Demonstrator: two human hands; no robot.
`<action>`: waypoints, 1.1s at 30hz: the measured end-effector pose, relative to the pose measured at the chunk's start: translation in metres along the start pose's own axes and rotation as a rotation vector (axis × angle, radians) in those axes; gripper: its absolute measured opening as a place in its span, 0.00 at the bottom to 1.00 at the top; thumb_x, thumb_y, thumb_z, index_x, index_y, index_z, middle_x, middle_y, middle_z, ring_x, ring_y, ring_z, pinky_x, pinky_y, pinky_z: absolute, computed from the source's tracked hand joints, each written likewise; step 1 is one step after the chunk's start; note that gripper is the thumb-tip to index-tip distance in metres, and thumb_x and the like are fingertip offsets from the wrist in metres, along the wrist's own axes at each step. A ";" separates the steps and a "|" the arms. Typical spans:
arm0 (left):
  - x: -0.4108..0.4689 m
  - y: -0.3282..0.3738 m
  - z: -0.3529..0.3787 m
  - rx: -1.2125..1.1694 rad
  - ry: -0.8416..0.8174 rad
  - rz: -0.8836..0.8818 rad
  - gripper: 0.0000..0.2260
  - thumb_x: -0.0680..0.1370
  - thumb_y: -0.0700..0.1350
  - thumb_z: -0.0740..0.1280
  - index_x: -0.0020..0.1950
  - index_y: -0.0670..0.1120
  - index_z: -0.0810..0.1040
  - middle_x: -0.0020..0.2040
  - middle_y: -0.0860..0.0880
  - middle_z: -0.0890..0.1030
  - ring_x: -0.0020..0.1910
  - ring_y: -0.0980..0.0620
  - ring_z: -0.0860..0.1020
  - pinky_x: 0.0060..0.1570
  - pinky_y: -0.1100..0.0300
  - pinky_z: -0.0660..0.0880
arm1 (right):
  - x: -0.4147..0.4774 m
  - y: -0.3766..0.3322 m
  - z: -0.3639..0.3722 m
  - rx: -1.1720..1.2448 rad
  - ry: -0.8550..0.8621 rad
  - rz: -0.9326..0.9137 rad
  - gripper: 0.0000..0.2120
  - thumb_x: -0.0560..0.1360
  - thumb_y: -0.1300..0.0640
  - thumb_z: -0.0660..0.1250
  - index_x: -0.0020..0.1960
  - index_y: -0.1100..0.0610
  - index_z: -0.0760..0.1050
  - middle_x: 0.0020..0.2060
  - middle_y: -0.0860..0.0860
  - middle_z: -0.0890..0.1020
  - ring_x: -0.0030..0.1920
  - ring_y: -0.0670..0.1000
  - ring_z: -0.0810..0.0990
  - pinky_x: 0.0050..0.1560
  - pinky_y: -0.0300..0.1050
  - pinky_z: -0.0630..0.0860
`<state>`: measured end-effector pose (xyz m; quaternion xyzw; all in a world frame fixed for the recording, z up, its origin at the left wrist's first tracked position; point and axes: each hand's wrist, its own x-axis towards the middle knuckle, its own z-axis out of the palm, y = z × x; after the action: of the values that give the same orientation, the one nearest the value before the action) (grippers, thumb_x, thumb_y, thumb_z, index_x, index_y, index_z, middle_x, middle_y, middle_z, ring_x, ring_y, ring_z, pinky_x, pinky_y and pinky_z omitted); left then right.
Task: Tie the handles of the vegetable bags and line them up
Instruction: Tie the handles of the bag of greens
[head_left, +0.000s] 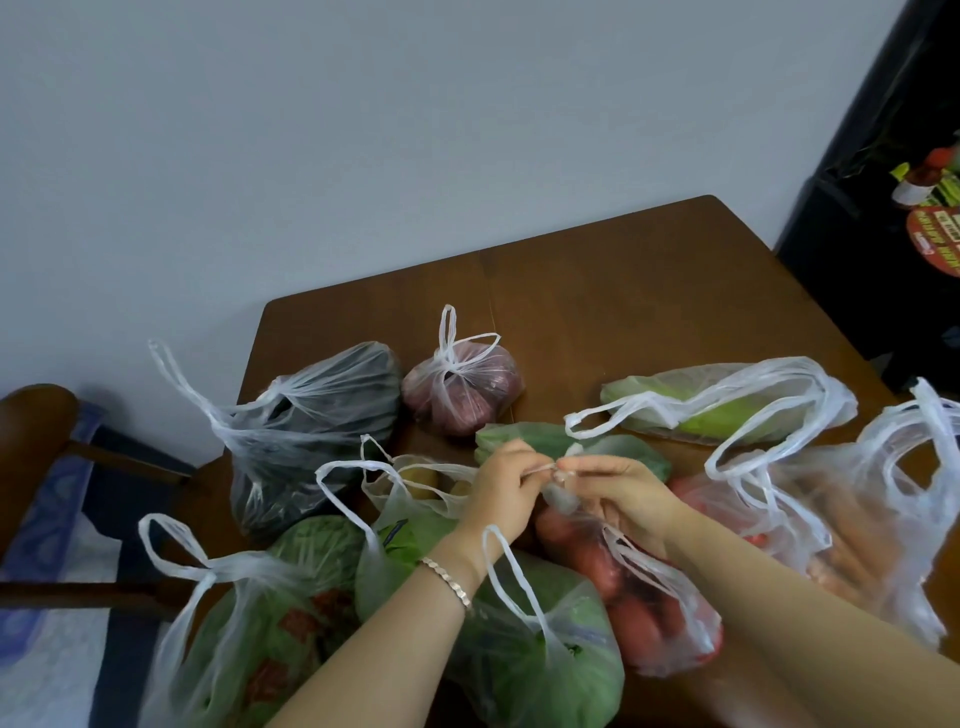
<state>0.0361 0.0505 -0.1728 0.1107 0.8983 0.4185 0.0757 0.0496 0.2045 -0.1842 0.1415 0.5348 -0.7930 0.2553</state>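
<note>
White plastic handles (550, 469) are pinched between two hands at the centre of the frame, above a red bag (660, 618) lying on the brown desk (597, 312). The left hand (501, 488), a bracelet (447, 574) at its wrist, curls its fingers round one twisted strand. The right hand (623, 499) pinches the other between thumb and forefinger, and the two hands nearly touch. Whether a knot has formed between them cannot be made out.

Tying appears to be under way, with most of the job ahead. Only the onion bag (462, 389), above centre, looks knotted; the corn bag (717, 410) and carrot bag (857, 525) at right show loose handles, and nothing stands in a row.

The film looks thin, so an even pull on both strands should serve better than a jerk, which could tear it. The knot is best seated low, against the bag's mouth, so the contents cannot slip out. A loop (511, 571) from the green bag (524, 660) lies against the left wrist and should be kept out of the tie.
</note>
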 end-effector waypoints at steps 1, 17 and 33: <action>0.001 0.000 0.001 -0.048 -0.012 -0.080 0.06 0.75 0.36 0.65 0.45 0.37 0.82 0.36 0.54 0.71 0.38 0.58 0.71 0.46 0.64 0.67 | 0.000 0.002 0.001 -0.108 0.018 -0.075 0.12 0.63 0.72 0.72 0.46 0.65 0.81 0.28 0.49 0.81 0.29 0.43 0.75 0.31 0.31 0.74; 0.011 0.012 0.006 -0.064 0.071 -0.393 0.08 0.76 0.40 0.64 0.49 0.40 0.83 0.49 0.42 0.84 0.50 0.48 0.79 0.47 0.64 0.68 | -0.004 0.006 -0.004 -1.597 0.150 -0.950 0.10 0.72 0.52 0.56 0.39 0.55 0.74 0.35 0.51 0.76 0.34 0.52 0.74 0.31 0.42 0.68; -0.006 0.005 -0.064 -0.065 0.071 -0.335 0.09 0.76 0.38 0.62 0.55 0.45 0.78 0.52 0.46 0.78 0.44 0.54 0.78 0.47 0.66 0.78 | -0.057 -0.030 0.058 -0.895 -0.308 -0.237 0.17 0.63 0.40 0.72 0.44 0.48 0.72 0.44 0.49 0.77 0.44 0.47 0.75 0.48 0.42 0.72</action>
<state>0.0282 0.0047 -0.1278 -0.0576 0.8923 0.4324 0.1160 0.0832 0.1747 -0.1106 -0.1632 0.7917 -0.5205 0.2752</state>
